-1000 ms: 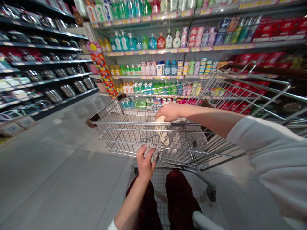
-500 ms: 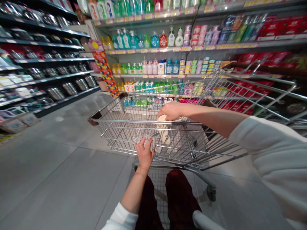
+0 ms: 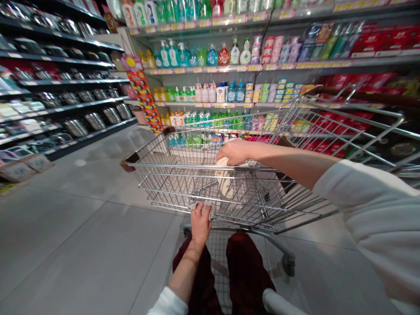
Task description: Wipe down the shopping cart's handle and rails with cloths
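A metal wire shopping cart [image 3: 177, 175] stands crosswise right in front of me. My left hand [image 3: 201, 225] presses a crumpled grey-white cloth [image 3: 210, 212] against the lower wires of its near side, fingers bent over the cloth. Reaching over the near rim, my right hand [image 3: 233, 152] is inside the basket, closed on a cream cloth with brown spots [image 3: 225, 183] that hangs down behind the wires. The right fingertips are partly hidden by the cloth and the hand itself.
Shelves of pump bottles [image 3: 206, 92] and tubs run behind the cart. Metal pots [image 3: 95, 121] fill shelves at the left. Cardboard boxes [image 3: 19, 168] sit on the floor at far left. A cart wheel [image 3: 288, 264] is near my legs, over grey floor tiles [image 3: 82, 245].
My left hand has moved down along the cart's near side with the grey-white cloth, from the middle wires to the lower ones. My right hand has stayed in place.
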Available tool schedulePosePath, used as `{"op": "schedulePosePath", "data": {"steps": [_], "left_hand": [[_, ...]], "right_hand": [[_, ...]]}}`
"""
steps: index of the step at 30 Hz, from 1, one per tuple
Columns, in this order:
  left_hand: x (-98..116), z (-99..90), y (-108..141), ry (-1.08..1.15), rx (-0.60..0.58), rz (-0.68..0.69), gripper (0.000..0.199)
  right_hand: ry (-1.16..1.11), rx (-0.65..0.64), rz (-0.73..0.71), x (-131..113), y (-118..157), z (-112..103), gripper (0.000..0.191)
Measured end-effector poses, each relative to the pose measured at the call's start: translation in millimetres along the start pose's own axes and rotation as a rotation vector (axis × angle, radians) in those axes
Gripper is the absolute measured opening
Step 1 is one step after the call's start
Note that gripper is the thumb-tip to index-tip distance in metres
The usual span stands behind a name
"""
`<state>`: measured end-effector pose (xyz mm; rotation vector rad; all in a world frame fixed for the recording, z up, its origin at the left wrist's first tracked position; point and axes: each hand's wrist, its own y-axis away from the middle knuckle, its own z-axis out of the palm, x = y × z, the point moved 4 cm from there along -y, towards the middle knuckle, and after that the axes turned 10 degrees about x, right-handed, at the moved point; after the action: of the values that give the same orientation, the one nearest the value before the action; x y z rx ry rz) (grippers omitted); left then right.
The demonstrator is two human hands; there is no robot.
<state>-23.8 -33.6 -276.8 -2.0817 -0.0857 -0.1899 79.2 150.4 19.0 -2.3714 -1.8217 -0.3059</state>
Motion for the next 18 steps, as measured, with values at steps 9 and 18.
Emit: {"op": "schedulePosePath", "data": {"steps": [9,18], "left_hand": [[-3.2,-1.2,14.2,0.07,0.002,-0.107,0.05],[15.1,-87.0,-142.1,0.074,0.563,-0.165,0.047]], "right_hand": [[0.014,0.004,0.011,3.9,-1.0,2.7,0.049],[-0.002,0.002,0.03,1.9,1.2,-2.1,0.047]]}}
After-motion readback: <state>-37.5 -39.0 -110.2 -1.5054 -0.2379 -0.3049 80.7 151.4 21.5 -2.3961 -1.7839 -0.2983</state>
